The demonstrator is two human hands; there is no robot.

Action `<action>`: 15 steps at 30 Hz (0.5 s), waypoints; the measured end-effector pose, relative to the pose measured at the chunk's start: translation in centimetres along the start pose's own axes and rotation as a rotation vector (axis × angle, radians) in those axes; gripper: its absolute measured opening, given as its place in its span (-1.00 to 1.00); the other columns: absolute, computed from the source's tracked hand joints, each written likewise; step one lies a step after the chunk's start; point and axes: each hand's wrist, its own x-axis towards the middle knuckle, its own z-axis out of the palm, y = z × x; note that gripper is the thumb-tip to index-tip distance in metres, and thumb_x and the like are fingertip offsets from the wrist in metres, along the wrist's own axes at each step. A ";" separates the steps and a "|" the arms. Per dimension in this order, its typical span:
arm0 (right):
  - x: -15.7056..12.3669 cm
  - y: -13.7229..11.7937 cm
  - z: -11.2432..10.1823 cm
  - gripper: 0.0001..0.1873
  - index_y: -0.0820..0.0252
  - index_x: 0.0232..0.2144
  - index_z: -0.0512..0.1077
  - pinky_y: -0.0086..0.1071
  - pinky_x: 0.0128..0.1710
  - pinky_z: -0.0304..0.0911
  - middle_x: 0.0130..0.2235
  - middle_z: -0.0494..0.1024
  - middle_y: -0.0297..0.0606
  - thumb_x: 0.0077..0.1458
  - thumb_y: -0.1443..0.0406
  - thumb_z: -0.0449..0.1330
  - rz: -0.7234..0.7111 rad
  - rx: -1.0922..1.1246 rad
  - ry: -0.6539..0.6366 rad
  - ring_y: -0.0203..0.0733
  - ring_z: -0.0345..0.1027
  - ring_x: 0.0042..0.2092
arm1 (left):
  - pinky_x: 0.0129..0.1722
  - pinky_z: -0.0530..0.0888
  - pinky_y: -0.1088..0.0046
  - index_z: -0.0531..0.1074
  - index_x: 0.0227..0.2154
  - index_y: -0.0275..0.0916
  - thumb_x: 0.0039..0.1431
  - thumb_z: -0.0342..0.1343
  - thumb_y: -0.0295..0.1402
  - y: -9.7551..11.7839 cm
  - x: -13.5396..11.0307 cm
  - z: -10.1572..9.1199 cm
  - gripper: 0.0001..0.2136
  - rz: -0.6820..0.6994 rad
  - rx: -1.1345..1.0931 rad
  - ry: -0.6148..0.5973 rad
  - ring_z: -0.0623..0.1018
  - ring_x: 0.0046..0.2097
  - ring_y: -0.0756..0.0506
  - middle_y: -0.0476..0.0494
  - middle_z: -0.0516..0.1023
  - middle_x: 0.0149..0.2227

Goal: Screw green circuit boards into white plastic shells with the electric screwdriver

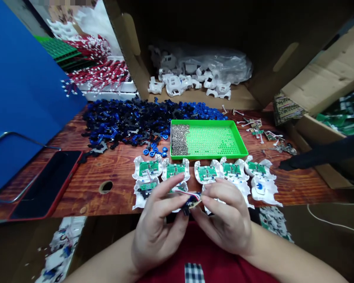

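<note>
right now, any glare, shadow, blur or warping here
Head view: sheen on the plastic bag; head view: deep shadow inside the big cardboard box; head view: the phone looks stretched, and detail is soft on the dark part in the hands.

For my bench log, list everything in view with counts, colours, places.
Wired part: one, dark, held bottom centre
Table: one, brown, centre
Tray: one, green, mid-table
Metal pieces: many, silver, tray's left
Board-filled shells: five, white, green, row nearest tray
Nearer shells: several, white, partly hidden
Small parts: many, blue, black, left of tray
Wired boards: several, tan, green, right of tray
Phone: one, black, red, table's left
Wires: many, red, back left
Large carton: one, brown, back centre
Loose shells: many, white, inside it
Right carton: one, brown, far right
Panel: one, blue, left edge
Left grip: one, bare, part's left
Right grip: one, bare, part's right
</note>
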 end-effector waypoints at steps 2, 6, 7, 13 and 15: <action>0.0 0.0 0.0 -0.61 0.20 -0.18 0.24 -0.17 -0.05 0.30 -0.24 0.39 -0.27 -0.09 0.44 0.25 0.001 -0.005 0.021 -0.24 0.35 -0.16 | 0.00 0.40 0.53 0.25 -0.01 -0.26 -0.02 0.02 -0.78 -0.1 0.0 -0.1 -0.50 0.073 0.011 -0.021 0.45 -0.03 0.02 -0.16 0.15 0.18; -0.2 0.0 0.0 -0.66 0.21 -0.20 0.26 -0.19 -0.04 0.31 -0.24 0.40 -0.27 -0.07 0.43 0.23 -0.009 -0.005 0.056 -0.24 0.36 -0.16 | -0.02 0.42 0.53 0.23 0.01 -0.30 -0.03 0.02 -0.78 0.0 0.0 0.0 -0.49 0.161 0.036 -0.050 0.44 -0.02 -0.01 -0.21 0.13 0.18; -0.3 0.0 -0.1 -0.67 0.22 -0.21 0.26 -0.19 -0.04 0.31 -0.24 0.40 -0.27 -0.06 0.43 0.22 -0.011 -0.006 0.061 -0.24 0.36 -0.15 | -0.03 0.42 0.53 0.24 0.00 -0.29 -0.03 0.02 -0.77 0.0 0.0 0.1 -0.50 0.160 0.032 -0.052 0.45 -0.04 0.00 -0.21 0.14 0.18; -0.5 0.1 -0.6 -0.48 0.20 -0.09 0.26 -0.18 -0.01 0.33 -0.18 0.43 -0.18 -0.15 0.45 0.28 0.014 -0.072 -0.005 -0.19 0.37 -0.11 | 0.04 0.37 0.46 0.30 -0.14 -0.02 0.13 0.02 -0.61 1.3 0.5 1.4 -0.67 -0.369 -0.264 0.070 0.24 0.19 -0.08 -0.02 0.21 0.13; -0.4 0.2 -0.9 -0.43 0.22 -0.04 0.25 -0.20 0.00 0.34 -0.19 0.45 -0.15 -0.14 0.45 0.27 0.019 -0.081 -0.028 -0.19 0.38 -0.13 | 0.02 0.37 0.48 0.31 -0.19 0.00 0.17 0.00 -0.56 1.8 0.9 1.8 -0.73 -0.474 -0.390 0.093 0.23 0.20 -0.07 0.01 0.22 0.13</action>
